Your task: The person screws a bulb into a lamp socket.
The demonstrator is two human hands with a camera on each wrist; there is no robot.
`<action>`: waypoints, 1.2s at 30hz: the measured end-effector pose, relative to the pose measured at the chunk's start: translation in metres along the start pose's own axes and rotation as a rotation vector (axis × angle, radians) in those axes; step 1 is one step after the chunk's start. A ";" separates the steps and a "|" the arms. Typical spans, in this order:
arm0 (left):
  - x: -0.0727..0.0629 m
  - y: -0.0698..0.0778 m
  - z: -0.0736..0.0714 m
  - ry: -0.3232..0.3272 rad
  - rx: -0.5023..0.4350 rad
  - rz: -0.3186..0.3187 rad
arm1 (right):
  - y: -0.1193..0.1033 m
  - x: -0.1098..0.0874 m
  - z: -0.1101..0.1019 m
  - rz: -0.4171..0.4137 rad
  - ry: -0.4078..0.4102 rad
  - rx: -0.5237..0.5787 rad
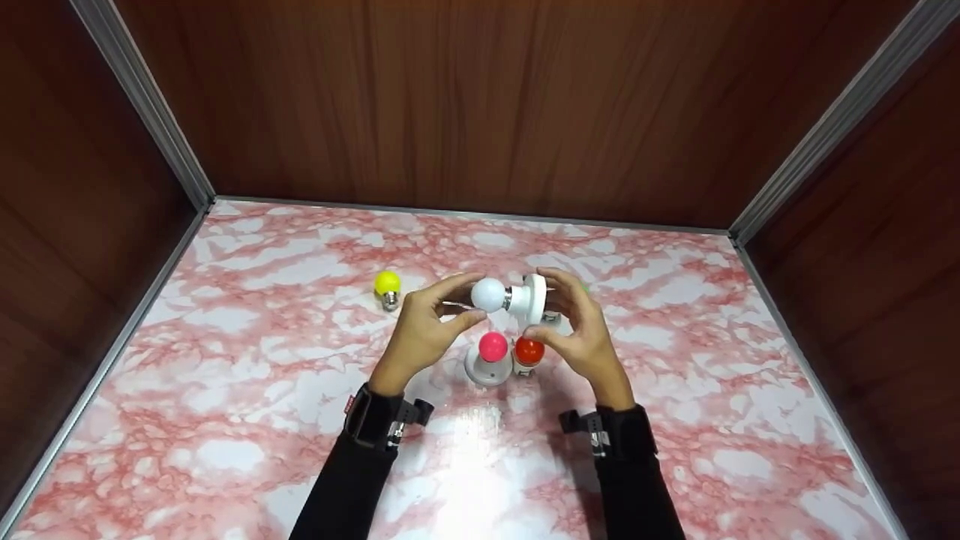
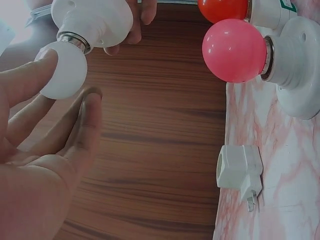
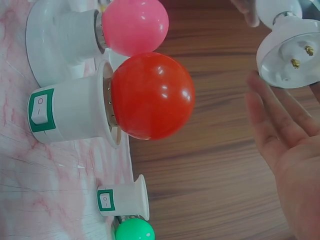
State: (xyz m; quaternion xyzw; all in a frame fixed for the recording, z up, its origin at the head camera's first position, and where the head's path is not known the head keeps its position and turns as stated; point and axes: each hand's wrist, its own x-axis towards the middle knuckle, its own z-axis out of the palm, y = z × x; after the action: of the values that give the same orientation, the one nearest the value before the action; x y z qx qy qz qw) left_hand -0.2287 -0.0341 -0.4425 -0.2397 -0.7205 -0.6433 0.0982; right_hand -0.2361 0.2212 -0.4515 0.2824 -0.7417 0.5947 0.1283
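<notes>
Above the table, my left hand point(image 1: 421, 331) pinches a white light bulb point(image 1: 488, 295) between thumb and fingers. The bulb's metal screw base sits in the mouth of a round white lamp holder point(image 1: 535, 301), with some metal thread showing. My right hand point(image 1: 583, 328) grips that lamp holder by its wide rim. Bulb and holder lie sideways, and brass terminals show on the holder's underside in the right wrist view. Below them, a pink bulb point(image 1: 493, 346) stands in another round white holder point(image 2: 302, 70). Next to it a red bulb point(image 3: 152, 95) stands in a white holder with a switch point(image 3: 75, 110).
A yellow bulb point(image 1: 387, 283) lies on the marbled table at the left. A white plug-in socket point(image 2: 235, 167) lies on the table too. Near the right hand are a smaller switched holder point(image 3: 125, 199) and a green bulb point(image 3: 135, 230). Dark wooden panels point(image 1: 465, 105) enclose the table.
</notes>
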 end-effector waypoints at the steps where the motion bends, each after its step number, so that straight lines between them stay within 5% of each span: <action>1: 0.000 0.000 0.000 -0.002 0.015 -0.008 | 0.000 0.000 0.000 -0.005 0.001 -0.002; 20: 0.000 -0.002 0.002 0.038 0.037 -0.074 | 0.002 0.000 0.003 -0.077 -0.022 0.007; 36: 0.001 -0.002 0.000 0.009 0.062 -0.015 | 0.004 0.001 0.003 -0.035 -0.025 -0.022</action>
State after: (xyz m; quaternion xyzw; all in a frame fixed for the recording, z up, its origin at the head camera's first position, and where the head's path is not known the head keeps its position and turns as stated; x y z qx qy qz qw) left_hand -0.2302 -0.0339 -0.4440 -0.2285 -0.7414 -0.6223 0.1040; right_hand -0.2387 0.2185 -0.4548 0.3012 -0.7448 0.5806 0.1322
